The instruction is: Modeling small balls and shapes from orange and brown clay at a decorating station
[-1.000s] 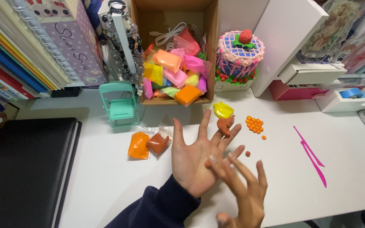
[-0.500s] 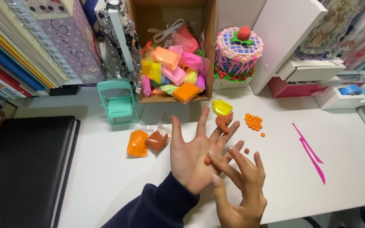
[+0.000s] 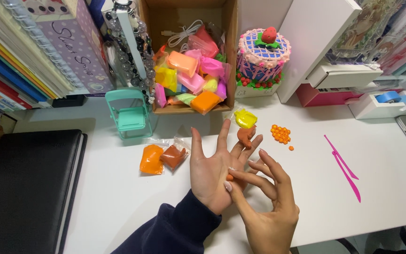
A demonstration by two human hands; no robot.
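Right hand (image 3: 264, 207) now lower — orange clay bit (image 3: 230, 177) roundish, axis unclear.

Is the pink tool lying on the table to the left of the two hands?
No, the pink tool lies on the white table at the right, beyond the right hand and left hand.

Home craft desk (image 3: 118, 197): stacked books (image 3: 19, 56), clay packets (image 3: 191, 77).
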